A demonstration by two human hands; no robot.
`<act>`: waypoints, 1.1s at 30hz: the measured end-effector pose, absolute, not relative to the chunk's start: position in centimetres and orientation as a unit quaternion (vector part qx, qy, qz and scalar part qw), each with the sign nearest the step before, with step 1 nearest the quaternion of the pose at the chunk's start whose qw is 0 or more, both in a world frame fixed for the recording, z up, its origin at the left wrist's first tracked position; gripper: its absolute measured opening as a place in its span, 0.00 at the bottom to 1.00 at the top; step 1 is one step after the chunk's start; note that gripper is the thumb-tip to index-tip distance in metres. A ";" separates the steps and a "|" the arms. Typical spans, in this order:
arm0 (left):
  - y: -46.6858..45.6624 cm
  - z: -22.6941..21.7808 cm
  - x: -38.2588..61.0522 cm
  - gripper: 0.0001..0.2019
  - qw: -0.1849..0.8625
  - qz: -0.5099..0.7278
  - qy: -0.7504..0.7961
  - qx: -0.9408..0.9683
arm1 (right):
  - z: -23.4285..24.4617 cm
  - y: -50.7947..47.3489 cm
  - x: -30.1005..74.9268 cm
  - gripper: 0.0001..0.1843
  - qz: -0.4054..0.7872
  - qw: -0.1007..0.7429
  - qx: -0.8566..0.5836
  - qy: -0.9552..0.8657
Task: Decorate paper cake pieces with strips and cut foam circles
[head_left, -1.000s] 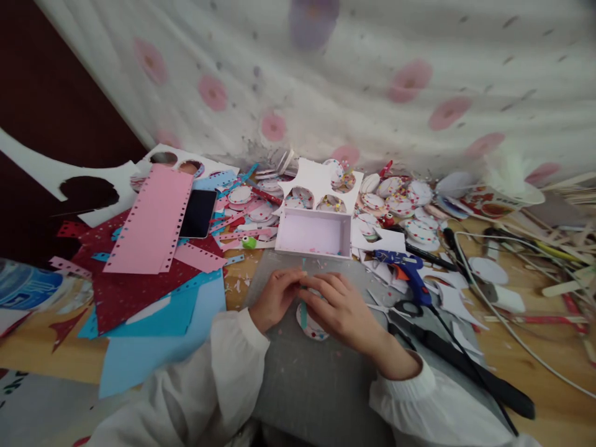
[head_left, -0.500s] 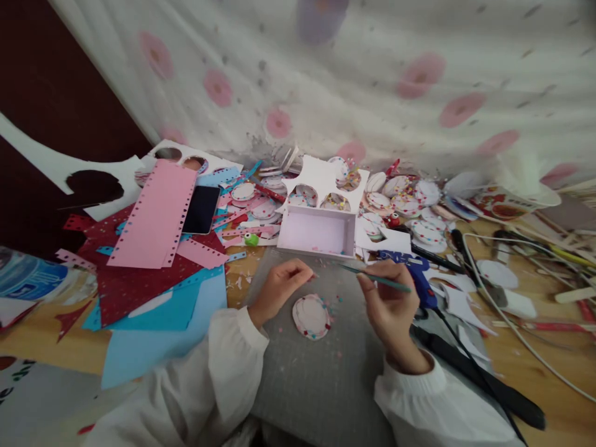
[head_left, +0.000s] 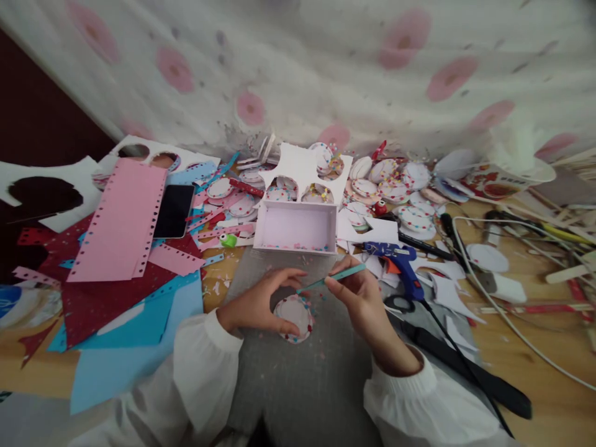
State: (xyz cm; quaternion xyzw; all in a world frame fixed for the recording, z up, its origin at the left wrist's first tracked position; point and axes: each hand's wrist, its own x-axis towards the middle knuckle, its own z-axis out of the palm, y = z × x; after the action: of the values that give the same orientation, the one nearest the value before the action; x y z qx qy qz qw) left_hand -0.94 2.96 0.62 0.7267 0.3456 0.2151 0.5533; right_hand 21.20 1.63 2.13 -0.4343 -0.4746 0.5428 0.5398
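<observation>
A round white paper disc (head_left: 293, 315) with red and blue dots around its rim lies on the grey mat (head_left: 298, 391). My left hand (head_left: 263, 301) is open around the disc's left side. Its thumb reaches over the lower left edge, and its fingers curve above the far edge; whether the thumb presses on the disc I cannot tell. Pinched in my right hand (head_left: 356, 292) are teal tweezers (head_left: 347, 273), their tip pointing left, close to the disc's upper edge. Tiny coloured bits lie on the mat beside the disc.
Beyond the mat stands an open white box (head_left: 298, 226) with small bits inside. Dotted discs (head_left: 416, 217) pile up behind it. A blue glue gun (head_left: 403, 267) and a black strap-like object (head_left: 470, 369) lie right. Left are a phone (head_left: 174, 211) and pink paper (head_left: 116, 217).
My left hand has opened from a pinch and come around the disc. The tweezers have swung down and left, their tip now near the disc's upper edge. The view has shifted slightly right.
</observation>
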 end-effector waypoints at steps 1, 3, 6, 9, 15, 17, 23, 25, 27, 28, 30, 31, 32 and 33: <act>3.0 0.6 -0.9 0.47 0.560 0.217 0.345 0.721 | 2.2 1.6 21.1 0.13 0.549 0.531 -0.435 -0.477; 3.0 0.8 -1.0 0.47 0.572 0.216 0.343 0.713 | 2.2 1.7 21.0 0.14 0.550 0.527 -0.435 -0.480; 3.1 1.0 -1.0 0.47 0.588 0.210 0.339 0.703 | 2.1 1.7 21.0 0.14 0.541 0.534 -0.435 -0.484; 3.1 1.2 -0.8 0.45 0.595 0.216 0.341 0.695 | 2.0 1.6 21.0 0.14 0.543 0.528 -0.436 -0.487; 2.7 1.1 -0.3 0.47 0.545 0.222 0.369 0.719 | 2.1 1.2 20.7 0.15 0.572 0.502 -0.431 -0.484; 2.5 1.1 -0.1 0.47 0.536 0.226 0.373 0.723 | 2.0 1.2 20.5 0.16 0.566 0.495 -0.438 -0.492; 2.2 1.4 0.3 0.47 0.515 0.233 0.367 0.739 | 1.6 1.3 20.2 0.16 0.538 0.494 -0.450 -0.514; 2.2 1.4 0.3 0.47 0.509 0.232 0.367 0.743 | 1.6 1.3 20.2 0.15 0.530 0.494 -0.452 -0.521; 2.2 1.5 0.4 0.47 0.504 0.229 0.366 0.748 | 1.5 1.3 20.1 0.15 0.521 0.496 -0.454 -0.526; 2.2 1.5 0.4 0.47 0.502 0.228 0.365 0.750 | 1.5 1.2 20.1 0.15 0.516 0.497 -0.455 -0.528; 2.1 1.5 0.4 0.47 0.502 0.231 0.364 0.750 | 1.5 1.2 20.2 0.15 0.511 0.490 -0.459 -0.537; 2.1 1.5 0.4 0.47 0.503 0.233 0.365 0.748 | 1.4 1.2 20.2 0.15 0.512 0.482 -0.461 -0.541; 2.1 1.5 0.4 0.46 0.504 0.234 0.367 0.746 | 1.4 1.2 20.2 0.15 0.515 0.474 -0.462 -0.545; 2.1 1.5 0.4 0.46 0.504 0.234 0.369 0.745 | 1.4 1.2 20.3 0.15 0.515 0.468 -0.462 -0.549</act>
State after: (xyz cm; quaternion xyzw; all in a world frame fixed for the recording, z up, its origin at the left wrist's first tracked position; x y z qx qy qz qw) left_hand 0.37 2.13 1.46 0.7450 0.3687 0.2340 0.5043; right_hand 20.27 1.24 1.43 -0.4624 -0.5492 0.5155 0.4678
